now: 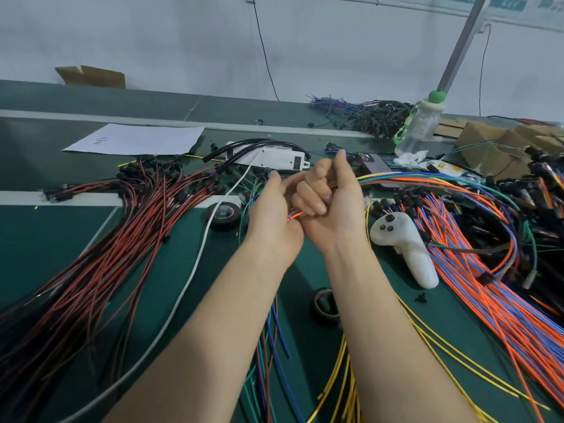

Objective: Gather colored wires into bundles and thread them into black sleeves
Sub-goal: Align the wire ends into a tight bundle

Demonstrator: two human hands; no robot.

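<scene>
Both hands meet above the green surface [45, 233]. The right hand [331, 209] has its grip curled round the bundle of coloured wires [427, 178], which arcs off to its right. The left hand [271, 218] pinches the bundle's short end between the palms.

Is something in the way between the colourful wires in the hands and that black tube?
Nothing visible blocks it. The left hand and right hand grip the bundle of coloured wires; the black plastic tube lies just beyond them, across a white box.

Head-worn wide-angle view, facing forward and down, close over the workbench [45, 239] — edges probably lens-bent
</scene>
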